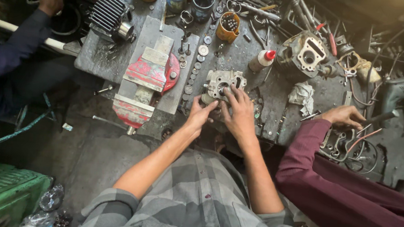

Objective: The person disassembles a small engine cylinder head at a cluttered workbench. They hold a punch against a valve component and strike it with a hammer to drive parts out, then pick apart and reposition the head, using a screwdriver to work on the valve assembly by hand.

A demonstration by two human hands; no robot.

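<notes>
Seen from above our own grey checked shirt (197,197), our two bare forearms reach out over a grimy metal workbench (278,85). Our left hand (200,113) rests against the near side of a small grey cylinder head (218,84), fingers curled loosely on its lower edge. Our right hand (239,112) lies just beside it, fingers extended and pressed together on the casting's face near its round port; whether they pinch any small part there, we cannot tell. The cylinder head sits on the bench near its front edge, just right of a red bench vise (144,84).

To our right, a person's maroon sleeve (346,197) stretches to a hand (344,116) among loose wires and tools. A crumpled rag (303,96) lies between that hand and our work. Farther back stand a white squeeze bottle with a red cap (262,60), a larger engine casting (306,54), an orange cup of bits (229,26) and a finned cylinder (107,14). At far left, a dark blue sleeve (9,50) leans in.
</notes>
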